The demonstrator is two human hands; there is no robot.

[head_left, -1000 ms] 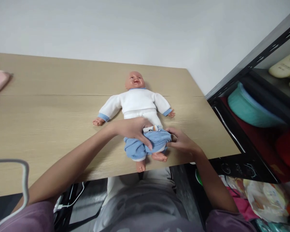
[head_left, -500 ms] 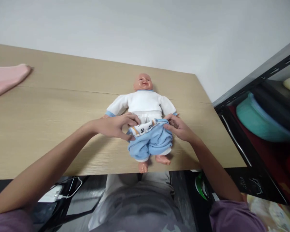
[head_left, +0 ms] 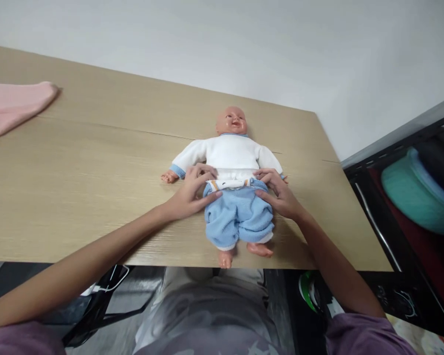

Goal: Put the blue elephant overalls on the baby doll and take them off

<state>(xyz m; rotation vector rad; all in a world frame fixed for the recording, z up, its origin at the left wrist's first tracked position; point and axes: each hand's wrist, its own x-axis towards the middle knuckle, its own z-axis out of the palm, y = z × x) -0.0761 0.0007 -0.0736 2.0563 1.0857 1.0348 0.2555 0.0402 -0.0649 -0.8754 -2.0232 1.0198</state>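
Blue trousers [head_left: 225,212] now sit higher, near the white shirt [head_left: 232,154] of a doll [head_left: 231,120] lying by the bench's [head_left: 96,212] front edge, as the left hand [head_left: 192,195] and right hand [head_left: 281,195] straddle the waistband [head_left: 231,184], fingers apart from thumbs, grip unclear.

Table [head_left: 96,172]: pale wood grain, a thin dark seam running across its length, near edge straight
Wall [head_left: 151,39]: plain grey-white, rising behind the table's far edge and on to the right
Rack [head_left: 395,147]: black slotted frame, at the right beside the table, a teal basin [head_left: 417,192] in it
Floor [head_left: 135,291]: grey, shiny streaks, below the near edge
Light: soft, a faint sheen on the wood, dimmer inside the rack
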